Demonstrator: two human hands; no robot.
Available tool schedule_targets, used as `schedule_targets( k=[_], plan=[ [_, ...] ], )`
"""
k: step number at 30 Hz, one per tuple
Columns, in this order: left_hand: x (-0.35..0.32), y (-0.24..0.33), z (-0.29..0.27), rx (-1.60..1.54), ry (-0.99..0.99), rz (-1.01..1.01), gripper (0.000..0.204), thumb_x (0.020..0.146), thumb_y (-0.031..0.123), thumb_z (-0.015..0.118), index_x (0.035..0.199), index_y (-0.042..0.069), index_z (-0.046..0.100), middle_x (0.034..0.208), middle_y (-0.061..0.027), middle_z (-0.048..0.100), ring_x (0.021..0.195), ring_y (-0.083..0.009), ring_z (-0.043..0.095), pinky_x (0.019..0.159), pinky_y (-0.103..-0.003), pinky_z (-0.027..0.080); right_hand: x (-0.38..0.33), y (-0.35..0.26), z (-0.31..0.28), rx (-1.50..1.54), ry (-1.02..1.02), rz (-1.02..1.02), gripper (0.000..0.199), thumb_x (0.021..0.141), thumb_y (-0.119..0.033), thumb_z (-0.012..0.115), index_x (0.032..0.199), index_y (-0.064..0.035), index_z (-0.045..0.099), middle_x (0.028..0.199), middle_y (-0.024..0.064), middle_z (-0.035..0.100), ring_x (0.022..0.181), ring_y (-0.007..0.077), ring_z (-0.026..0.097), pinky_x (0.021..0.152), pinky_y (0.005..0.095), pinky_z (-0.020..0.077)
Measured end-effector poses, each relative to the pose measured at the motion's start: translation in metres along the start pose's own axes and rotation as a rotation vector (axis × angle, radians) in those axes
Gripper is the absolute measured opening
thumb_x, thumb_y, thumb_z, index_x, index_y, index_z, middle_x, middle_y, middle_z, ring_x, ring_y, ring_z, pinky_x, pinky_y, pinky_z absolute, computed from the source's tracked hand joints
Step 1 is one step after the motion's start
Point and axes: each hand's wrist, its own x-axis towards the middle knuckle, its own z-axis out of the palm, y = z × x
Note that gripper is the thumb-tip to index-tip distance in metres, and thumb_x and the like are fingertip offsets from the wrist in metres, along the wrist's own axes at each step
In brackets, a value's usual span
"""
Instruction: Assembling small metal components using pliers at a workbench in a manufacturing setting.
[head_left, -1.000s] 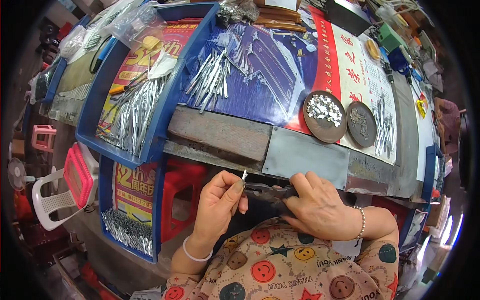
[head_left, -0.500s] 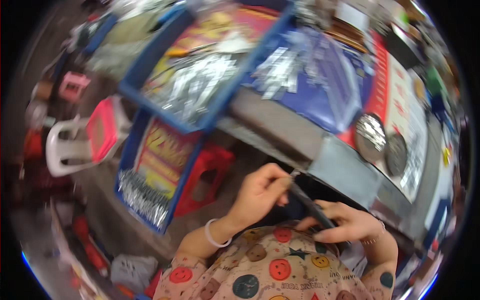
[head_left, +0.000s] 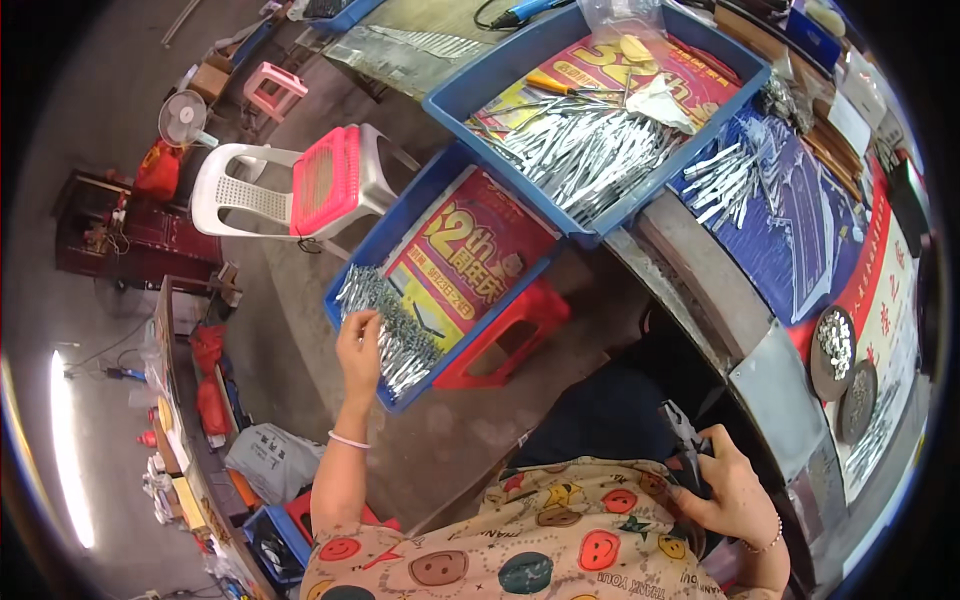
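Observation:
My right hand [head_left: 735, 492] is wrapped round the dark handles of a pair of pliers [head_left: 684, 428], whose metal jaws point up and away from my body. Over the near end of the lower blue tray [head_left: 474, 345] reaches my left hand [head_left: 359, 345], its fingers curled together; whatever they may pinch is too small to make out. Just beneath and beside those fingers lies a heap of thin silvery metal pieces [head_left: 408, 345]. A printed red and yellow sheet [head_left: 478, 240] lines this tray.
A larger blue tray [head_left: 590, 236] at the far right of it holds more metal strips [head_left: 575, 150] and an orange-handled tool [head_left: 552, 85]. Two round dishes [head_left: 830, 355] sit on the bench at right. A red stool [head_left: 520, 335] and white chair [head_left: 245, 190] stand nearby.
My left hand has left the pliers and moved left to the metal pieces in the lower tray. My right hand keeps the pliers near my body. The view has turned left.

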Motion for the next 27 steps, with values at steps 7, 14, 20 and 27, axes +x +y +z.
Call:
schedule_targets(
  k=[7, 14, 20, 27],
  plan=[
    [0.002, -0.044, -0.024, 0.189, 0.042, 0.119, 0.009, 0.088, 0.008, 0.064, 0.092, 0.0, 0.066, 0.088, -0.0086, 0.062, 0.081, -0.0184, 0.059, 0.074, -0.03, 0.047, 0.003, -0.012, -0.001, -0.04, 0.0, -0.053, 0.031, 0.075, -0.021, 0.072, 0.076, 0.0085, 0.062, 0.107, 0.0269, 0.054, 0.082, 0.0378, 0.06, 0.071, 0.0395, 0.0517],
    [0.047, 0.043, -0.021, -0.112, 0.141, 0.065, 0.013, 0.099, 0.011, 0.057, 0.102, 0.0, 0.064, 0.092, 0.0009, 0.061, 0.083, -0.006, 0.054, 0.075, -0.021, 0.045, -0.004, -0.003, -0.003, -0.01, -0.004, 0.047, 0.033, 0.075, -0.023, 0.072, 0.077, 0.0081, 0.062, 0.107, 0.0259, 0.054, 0.082, 0.0378, 0.06, 0.072, 0.0394, 0.0516],
    [0.075, 0.2, 0.021, -0.413, -0.165, 0.295, 0.009, 0.095, 0.002, 0.059, 0.104, -0.001, 0.062, 0.101, -0.0035, 0.06, 0.088, -0.0093, 0.058, 0.08, -0.022, 0.046, 0.003, 0.023, 0.006, 0.021, -0.074, -0.118, 0.036, 0.08, -0.029, 0.069, 0.086, 0.0066, 0.065, 0.107, 0.0263, 0.055, 0.086, 0.0399, 0.061, 0.074, 0.0425, 0.0521],
    [0.145, 0.354, 0.167, -0.139, -0.59, 0.791, 0.012, 0.092, 0.001, 0.059, 0.102, -0.003, 0.064, 0.094, -0.0061, 0.064, 0.085, -0.0105, 0.06, 0.076, -0.024, 0.048, -0.007, 0.054, 0.021, 0.046, 0.036, -0.213, 0.035, 0.081, -0.028, 0.067, 0.084, 0.0059, 0.063, 0.098, 0.0239, 0.052, 0.082, 0.0389, 0.059, 0.072, 0.044, 0.052]
  ],
)
